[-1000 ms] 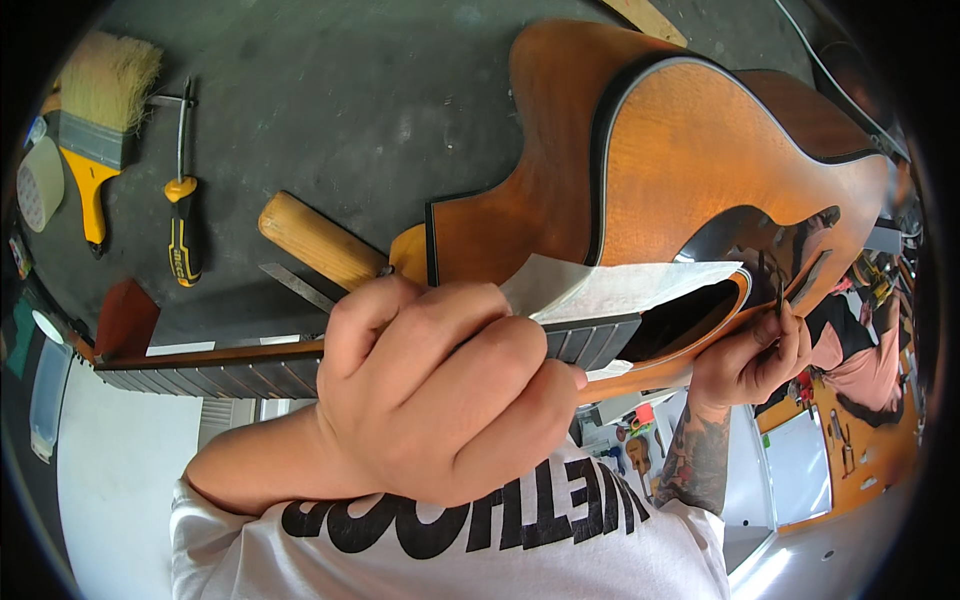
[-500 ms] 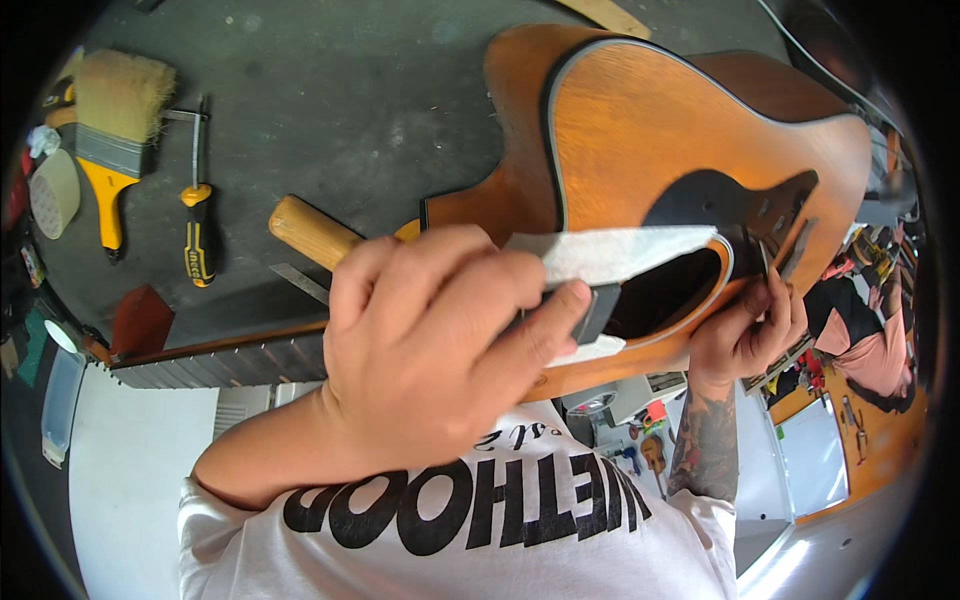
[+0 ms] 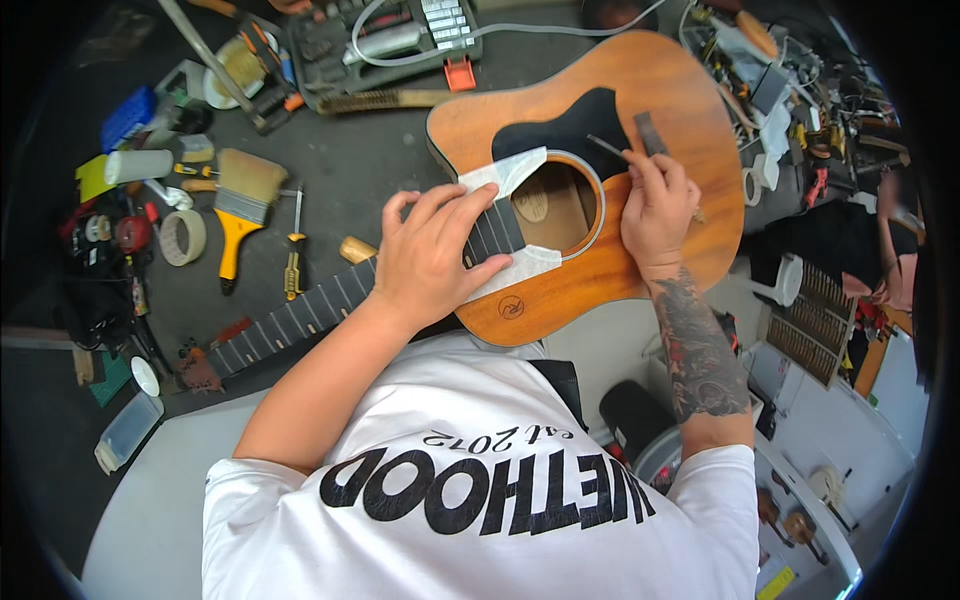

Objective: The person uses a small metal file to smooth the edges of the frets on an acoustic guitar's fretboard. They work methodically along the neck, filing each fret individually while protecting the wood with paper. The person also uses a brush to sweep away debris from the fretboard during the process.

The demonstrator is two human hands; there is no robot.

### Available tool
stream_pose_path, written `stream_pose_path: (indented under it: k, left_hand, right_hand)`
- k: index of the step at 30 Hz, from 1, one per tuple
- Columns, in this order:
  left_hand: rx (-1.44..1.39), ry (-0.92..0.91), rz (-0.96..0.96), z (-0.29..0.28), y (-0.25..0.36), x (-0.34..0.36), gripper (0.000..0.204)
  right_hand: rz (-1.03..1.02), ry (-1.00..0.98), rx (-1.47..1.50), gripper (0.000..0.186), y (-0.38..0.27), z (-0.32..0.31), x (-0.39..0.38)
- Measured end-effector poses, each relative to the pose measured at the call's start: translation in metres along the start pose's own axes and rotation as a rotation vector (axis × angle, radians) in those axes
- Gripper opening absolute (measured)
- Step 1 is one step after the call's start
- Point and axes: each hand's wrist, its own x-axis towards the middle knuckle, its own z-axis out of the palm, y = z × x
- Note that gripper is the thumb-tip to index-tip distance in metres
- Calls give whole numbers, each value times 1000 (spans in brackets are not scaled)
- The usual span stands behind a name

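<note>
An acoustic guitar with an orange-brown top (image 3: 680, 85) lies on the bench, its neck pointing to the lower left. My left hand (image 3: 430, 245) rests over the body end of the dark fretboard (image 3: 330, 300), fingers spread and thumb near its front edge. White masking sheets (image 3: 520, 170) cover the top on both sides of the fretboard. Right of the sound hole (image 3: 550, 205), my right hand (image 3: 660, 210) is closed on a slim metal tool (image 3: 608, 147), whose tip points toward the black pickguard (image 3: 570, 130). No strings show over the bridge (image 3: 648, 133).
Left of the guitar lie a wide yellow-handled brush (image 3: 240, 205), a screwdriver (image 3: 294, 265), a tape roll (image 3: 182, 237) and a wooden handle (image 3: 356, 249). An open tool case (image 3: 330, 60) with a pale cable sits behind. Piled tools fill the far right; another person's dark clothing (image 3: 825, 215) shows there.
The view has drawn back, showing the whole guitar body. My left hand's fingers have spread more over the fretboard. My right hand still holds the slim tool beside the sound hole.
</note>
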Motion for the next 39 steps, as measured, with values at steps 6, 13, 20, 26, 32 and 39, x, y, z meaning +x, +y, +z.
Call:
stream_pose_path:
  k: [6,13,20,26,32,39]
  left_hand:
    - [21,16,-10,1,4,-2,80]
    - [39,-2,-116,-6,12,-10,88]
    - [60,25,-111,0,18,-17,99]
    - [258,144,-90,-27,15,-28,99]
    - [553,36,-742,-146,-133,-103,81]
    - [549,-449,-960,-161,-209,-142,70]
  right_hand:
    - [29,62,26,21,1,-8,-2]
    - [14,24,82,24,4,1,-8]
    - [-17,16,117,25,2,1,-5]
    - [-6,27,139,30,10,2,-12]
    - [-2,59,139,24,2,5,-4]
    - [24,76,86,21,1,-2,-8]
